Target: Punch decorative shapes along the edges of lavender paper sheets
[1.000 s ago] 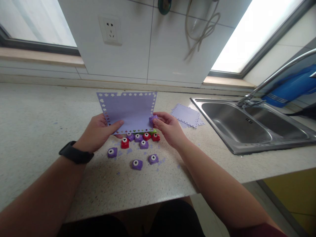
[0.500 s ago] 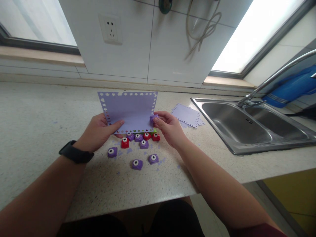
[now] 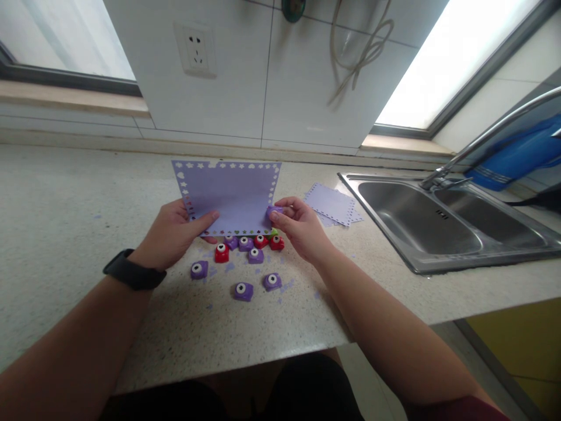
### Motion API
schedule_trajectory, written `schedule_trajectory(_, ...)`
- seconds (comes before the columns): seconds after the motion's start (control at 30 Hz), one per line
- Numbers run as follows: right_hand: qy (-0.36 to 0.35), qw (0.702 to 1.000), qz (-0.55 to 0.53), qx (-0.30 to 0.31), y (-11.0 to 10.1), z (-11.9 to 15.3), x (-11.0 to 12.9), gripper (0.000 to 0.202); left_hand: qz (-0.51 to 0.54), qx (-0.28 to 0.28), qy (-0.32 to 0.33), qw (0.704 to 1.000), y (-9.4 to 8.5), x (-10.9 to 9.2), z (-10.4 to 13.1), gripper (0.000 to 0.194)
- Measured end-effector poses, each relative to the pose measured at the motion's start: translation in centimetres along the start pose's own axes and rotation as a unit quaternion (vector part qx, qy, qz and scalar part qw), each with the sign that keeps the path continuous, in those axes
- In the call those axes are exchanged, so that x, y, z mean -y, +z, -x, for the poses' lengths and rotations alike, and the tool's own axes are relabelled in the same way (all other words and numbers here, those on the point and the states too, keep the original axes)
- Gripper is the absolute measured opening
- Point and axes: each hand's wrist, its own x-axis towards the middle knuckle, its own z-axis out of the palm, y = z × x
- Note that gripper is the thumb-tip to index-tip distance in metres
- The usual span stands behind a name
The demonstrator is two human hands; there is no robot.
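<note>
A sheet of purple paper (image 3: 228, 196) is held up above the counter, with small shapes such as stars and hearts cut along its edges. My left hand (image 3: 175, 231) pinches its lower left side, thumb on the near face. At the sheet's right edge, my right hand (image 3: 298, 225) grips a purple craft punch (image 3: 274, 211) between thumb and fingers; the punch meets the paper there. Beneath and in front lie several more punches, among them a red punch (image 3: 221, 252), a purple punch (image 3: 243, 291) and a partly hidden green punch (image 3: 274, 233).
Purple paper scraps (image 3: 287, 286) are scattered on the speckled counter (image 3: 109, 187). To the right lies a stack of punched purple sheets (image 3: 331, 203), close to a steel sink (image 3: 416, 225) with a faucet (image 3: 482, 137). A tiled wall (image 3: 236, 76) rises behind.
Both hands stay nearly in place. The purple paper tilts very slightly, and the punch remains at its right edge.
</note>
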Motion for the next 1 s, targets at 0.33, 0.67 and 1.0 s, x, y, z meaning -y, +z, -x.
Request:
schedule_trajectory(0.33,0.026,0.999,0.007,0.027,0.3,0.3,0.1,0.049,0.028,-0.019,-0.009,0.999,0.1,0.0,-0.2,0.037)
schedule_trajectory(0.67,0.047,0.995,0.059,0.068,0.5,0.5,0.4,0.05,-0.006,-0.076,0.016,0.997,0.3,-0.4,0.1,0.038)
schedule_trajectory(1.0,0.013,0.997,0.052,0.057,0.3,0.7,1.4,0.052,-0.153,-0.033,0.01,0.988,-0.8,-0.1,0.2,0.03)
